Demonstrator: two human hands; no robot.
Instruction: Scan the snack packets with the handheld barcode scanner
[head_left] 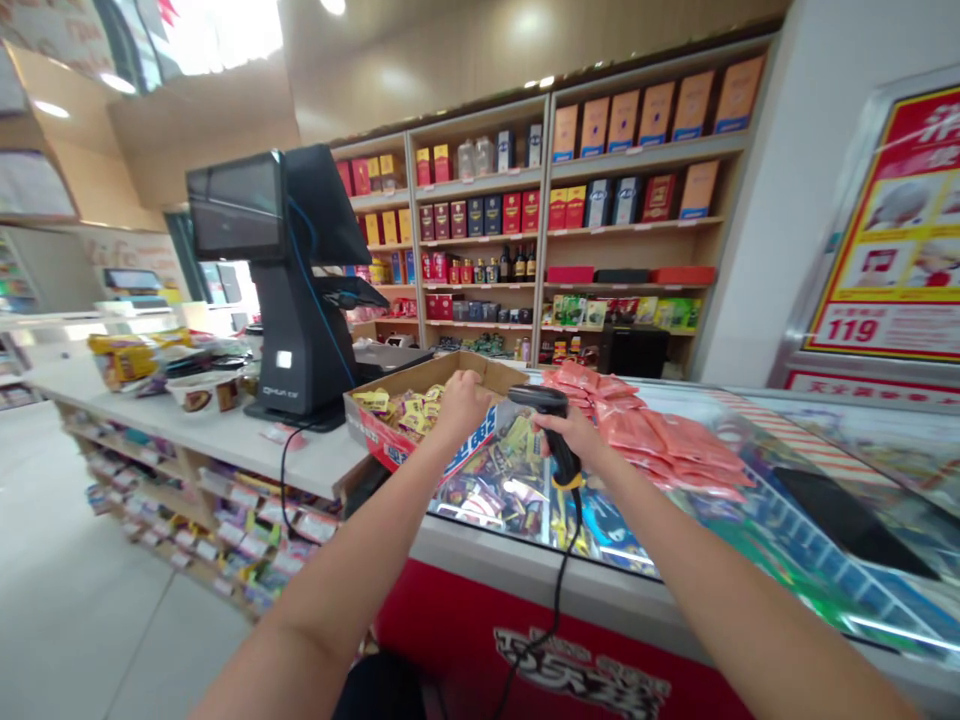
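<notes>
My right hand [576,432] is closed around the handle of a black barcode scanner [546,410], whose head points left toward a cardboard box. Its black cable hangs down over the red front of the freezer. My left hand [461,402] reaches into the open cardboard box [375,428] of small yellow packets [405,410]; its fingers curl down among them, and what they hold is hidden. The box rests on the glass lid of the chest freezer [525,560].
A black checkout terminal [289,270] stands on the white counter [225,435] to the left, with snacks beside it. Orange-red packets [660,435] lie on the freezer glass. Shelves of boxed goods and bottles [525,210] line the back wall. A red poster [892,240] hangs at the right.
</notes>
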